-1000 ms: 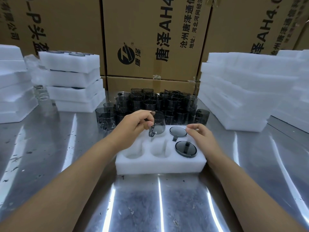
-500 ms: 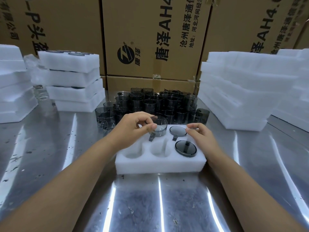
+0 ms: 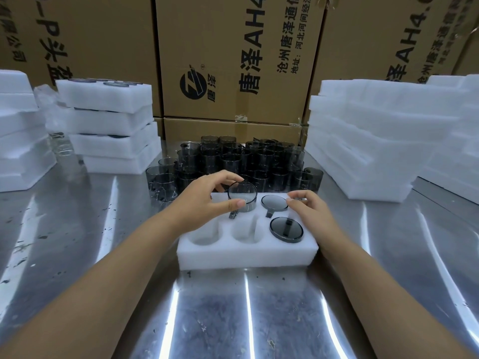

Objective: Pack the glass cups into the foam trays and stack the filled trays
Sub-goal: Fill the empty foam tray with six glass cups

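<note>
Smoky glossy glass cups [image 3: 233,161], matt white foam tray [image 3: 246,257], scuffed shiny metal table [image 3: 233,320], brown cardboard boxes [image 3: 233,60].

Back-row glass cups [image 3: 233,151] overlap; cardboard boxes [image 3: 220,35] cut off above

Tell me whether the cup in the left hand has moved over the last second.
Yes. The cup in the left hand has come down toward the back middle pocket of the unmoved foam tray.

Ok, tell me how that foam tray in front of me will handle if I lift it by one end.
The foam tray is probably light for its size: white foam, hollowed by pockets. It likely bends somewhat; the stacked trays at right sag unevenly. With seated cups only at its right end, it may dip that way.
</note>
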